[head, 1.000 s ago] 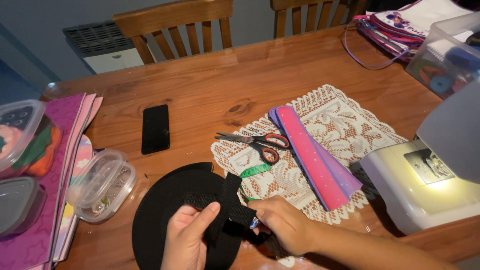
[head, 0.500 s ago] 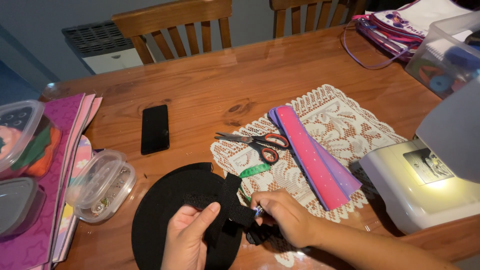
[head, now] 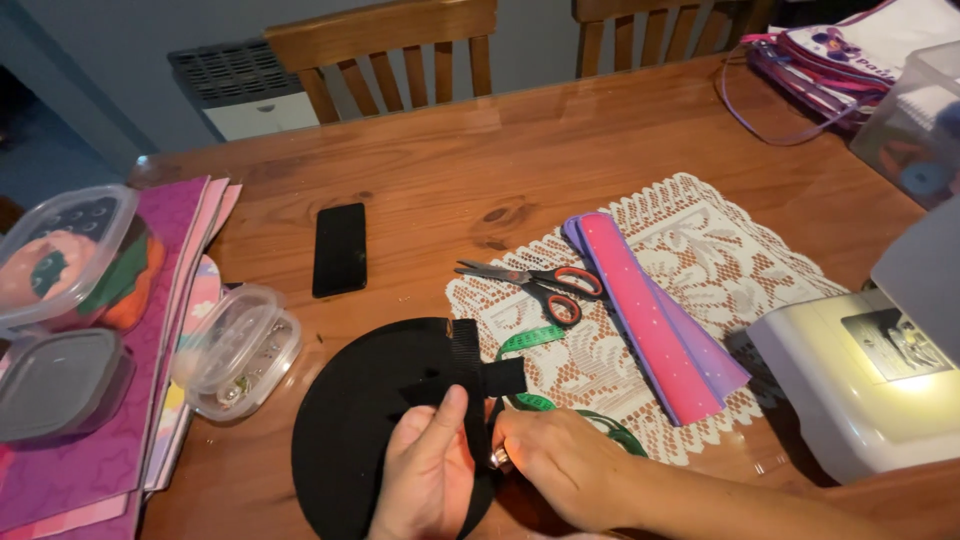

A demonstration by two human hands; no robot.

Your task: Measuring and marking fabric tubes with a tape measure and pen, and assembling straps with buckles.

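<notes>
Left hand (head: 428, 480) pins the black ribbon strip (head: 470, 385) flat on the black felt disc (head: 370, 420), right hand (head: 555, 465) pinching a small metal bit beside it, likely aligning; scissors (head: 540, 285) lie beyond.

The room was dim and warm-toned. A small lamp on the sewing machine (head: 865, 385) at right glowed yellow, overexposed. Soft sheen lay on the far table (head: 560, 150). The near hands were slightly blurred, edges dark.
</notes>
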